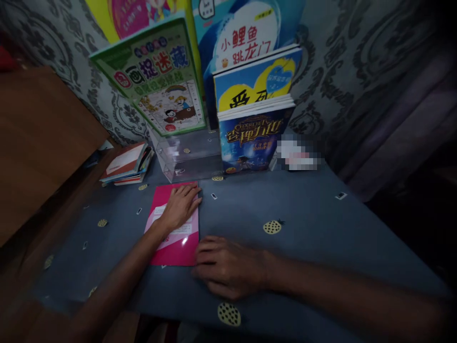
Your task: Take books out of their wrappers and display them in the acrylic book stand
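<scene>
A pink book (171, 252), with pale text panels on its glossy cover, lies closed on the desk. My left hand (180, 205) rests on its upper part, fingers stretched out toward the top right corner. Beside the book's lower right edge is my right hand (228, 267), its fingers curled in and the fingertips at that edge. Whether they pinch the cover is hidden. Behind the book stands a clear plastic book stand (193, 162). It carries a green picture book (167, 90) on the left and a dark blue book (253, 143) on the right.
More upright books, including a blue and yellow one (228, 88), rise behind, against the patterned wall (71, 43). A small stack of books (126, 164) lies at the back left. A blurred-out object (300, 155) sits right of the stand. The desk cloth (303, 200) has pineapple prints.
</scene>
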Tool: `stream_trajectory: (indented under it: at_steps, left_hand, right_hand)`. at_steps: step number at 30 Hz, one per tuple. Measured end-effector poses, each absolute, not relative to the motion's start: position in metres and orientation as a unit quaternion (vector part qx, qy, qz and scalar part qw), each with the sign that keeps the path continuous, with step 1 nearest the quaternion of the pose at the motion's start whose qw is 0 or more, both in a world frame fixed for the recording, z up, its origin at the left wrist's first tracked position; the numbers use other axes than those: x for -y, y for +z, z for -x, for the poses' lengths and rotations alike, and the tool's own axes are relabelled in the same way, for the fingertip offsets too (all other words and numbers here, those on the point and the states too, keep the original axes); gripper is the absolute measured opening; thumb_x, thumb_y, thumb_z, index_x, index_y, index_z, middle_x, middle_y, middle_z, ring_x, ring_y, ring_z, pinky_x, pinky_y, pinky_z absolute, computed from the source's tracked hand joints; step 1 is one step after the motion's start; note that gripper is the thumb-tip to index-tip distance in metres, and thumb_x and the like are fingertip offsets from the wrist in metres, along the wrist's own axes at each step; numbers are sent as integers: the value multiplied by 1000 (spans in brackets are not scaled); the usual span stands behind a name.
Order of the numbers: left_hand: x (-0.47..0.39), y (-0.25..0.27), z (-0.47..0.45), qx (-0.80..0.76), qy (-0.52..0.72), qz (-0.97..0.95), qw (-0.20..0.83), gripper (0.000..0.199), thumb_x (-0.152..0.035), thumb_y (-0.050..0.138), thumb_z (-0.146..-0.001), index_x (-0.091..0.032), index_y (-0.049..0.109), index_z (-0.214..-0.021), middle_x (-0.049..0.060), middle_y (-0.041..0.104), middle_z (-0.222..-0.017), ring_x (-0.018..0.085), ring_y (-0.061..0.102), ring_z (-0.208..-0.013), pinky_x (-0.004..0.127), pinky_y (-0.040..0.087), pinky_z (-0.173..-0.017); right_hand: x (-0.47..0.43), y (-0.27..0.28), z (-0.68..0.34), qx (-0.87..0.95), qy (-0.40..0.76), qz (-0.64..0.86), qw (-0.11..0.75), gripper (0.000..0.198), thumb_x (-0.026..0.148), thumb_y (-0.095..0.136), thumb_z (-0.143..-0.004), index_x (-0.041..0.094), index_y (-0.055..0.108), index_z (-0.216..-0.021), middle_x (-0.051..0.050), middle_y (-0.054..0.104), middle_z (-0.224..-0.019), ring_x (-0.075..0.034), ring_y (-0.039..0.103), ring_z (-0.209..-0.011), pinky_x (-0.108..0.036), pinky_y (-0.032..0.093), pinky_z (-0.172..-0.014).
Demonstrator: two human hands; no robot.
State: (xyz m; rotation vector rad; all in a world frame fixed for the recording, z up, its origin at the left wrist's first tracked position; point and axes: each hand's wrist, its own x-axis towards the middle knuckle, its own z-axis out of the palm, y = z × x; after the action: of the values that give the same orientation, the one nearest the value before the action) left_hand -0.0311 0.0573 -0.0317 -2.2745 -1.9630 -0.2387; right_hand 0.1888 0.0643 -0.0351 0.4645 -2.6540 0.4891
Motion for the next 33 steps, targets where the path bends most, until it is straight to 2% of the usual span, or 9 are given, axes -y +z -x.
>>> stream_trajectory:
  at_steps: [7, 13, 19, 24, 33]
  left_hand:
    - [-57, -33, 34, 649, -108, 751, 45, 36, -34, 43, -105, -18, 61, -131, 12, 65, -138, 25, 57, -129, 44, 44, -104]
    - [-57, -44, 43, 632, -159, 757, 49, 36, -30, 38, -105, -18, 63, -129, 13, 66, -138, 25, 59, -128, 46, 46, -105]
    - [-56, -51, 59, 606, -221, 764, -1, 43, -26, 30, -103, -20, 57, -137, 12, 64, -141, 23, 59, -129, 47, 46, -108]
    - [-56, -51, 63, 610, -278, 741, -52, 44, -31, 33, -102, -20, 56, -138, 12, 66, -137, 24, 62, -126, 46, 49, -107]
    - [-57, -54, 60, 621, -295, 725, -35, 46, -33, 32, -101, -18, 55, -139, 14, 66, -136, 28, 61, -127, 51, 48, -109]
  right_hand:
    - [-64, -34, -183, 943, 224, -106, 221, 17, 14, 53, -94, 14, 70, -94, -7, 73, -90, -18, 62, -91, -32, 47, -91]
    - [-76, -32, -175, 962, 201, -35, 184, 19, 19, 55, -99, 13, 68, -112, -8, 73, -113, -19, 60, -113, -36, 43, -104]
    - [-109, -36, -161, 960, 190, 86, 188, 21, 25, 55, -102, 14, 66, -117, -13, 68, -128, -21, 58, -122, -42, 42, -109]
    - [-137, -39, -139, 955, 184, 134, 190, 23, 23, 57, -100, 13, 65, -120, -16, 66, -131, -24, 59, -123, -44, 43, -107]
    - [-165, -42, -115, 954, 159, 170, 189, 22, 22, 56, -101, 13, 64, -119, -15, 68, -127, -25, 61, -119, -42, 43, -106]
